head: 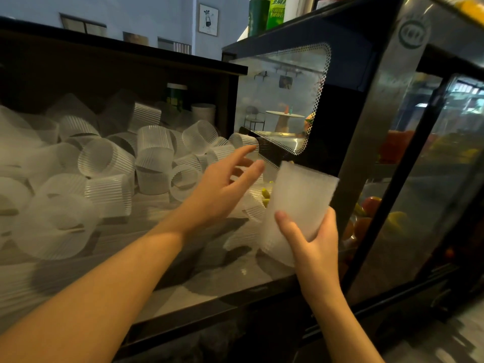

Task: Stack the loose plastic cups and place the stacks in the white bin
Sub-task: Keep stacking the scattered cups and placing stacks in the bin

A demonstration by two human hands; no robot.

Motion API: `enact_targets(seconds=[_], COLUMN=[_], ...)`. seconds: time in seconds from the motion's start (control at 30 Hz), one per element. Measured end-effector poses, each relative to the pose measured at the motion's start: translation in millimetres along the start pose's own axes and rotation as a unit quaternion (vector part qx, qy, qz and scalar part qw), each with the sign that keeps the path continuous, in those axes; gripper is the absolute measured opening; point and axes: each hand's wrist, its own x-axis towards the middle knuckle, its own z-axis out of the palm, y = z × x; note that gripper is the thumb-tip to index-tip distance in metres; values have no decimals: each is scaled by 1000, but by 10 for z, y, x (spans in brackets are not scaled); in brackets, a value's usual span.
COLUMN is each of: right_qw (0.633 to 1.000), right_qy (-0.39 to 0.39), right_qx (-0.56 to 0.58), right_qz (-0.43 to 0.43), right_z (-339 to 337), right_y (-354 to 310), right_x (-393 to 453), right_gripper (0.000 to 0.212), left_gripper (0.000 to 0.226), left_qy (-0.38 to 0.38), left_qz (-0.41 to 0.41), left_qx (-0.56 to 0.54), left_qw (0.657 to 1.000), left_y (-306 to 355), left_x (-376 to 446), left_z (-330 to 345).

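Counter [183, 294] of ribbed translucent cups [154, 150]

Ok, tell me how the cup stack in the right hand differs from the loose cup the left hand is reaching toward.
The cup stack stands roughly upright, gripped by the right hand; the loose cup lies on its side in the pile, held by nothing. The stack looks taller and blurred; the loose cup is short, with sharp vertical ribs showing. The left hand, fingers spread, has not closed on the loose cup. Both are translucent whitish plastic.
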Motion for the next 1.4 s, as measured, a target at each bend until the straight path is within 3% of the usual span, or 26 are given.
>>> enact_targets(seconds=[0.1,0.2,0.43,0.63,0.8,1.07,1.27,1.4], right_qw=[1000,1000,999,998,999,998,997,991], right_qy=[13,9,7,10,9,3,-24,-75], right_qx=[22,1,0,27,23,15,16,10], right_qz=[12,19,39,47,44,54,70,109], right_z=[-50,-86,-95,-96,-102,-106,-93,-108], right_y=[-16,-23,-23,-42,-37,-21,-30,-55], right_x=[-11,-35,-53,-62,-69,-72,-31,36], right_gripper=[70,68,72,71,72,82,59,57], left_gripper=[61,70,90,78,75,76,45,28], left_qy=[32,-28,-22,-25,10,78,135,141], left_qz=[-37,-40,-66,-43,-68,-121,-163,-124], left_qx=[88,156,195,276,171,42,-189,-293], left_qw=[995,987,978,960,983,989,959,938], left_y=[-218,-330,-279,-284,-405,-390,-282,-132], left_x=[-25,-54,56,106,112,69,91,109], left_z=[56,98,380,437,396,165,-154,-335])
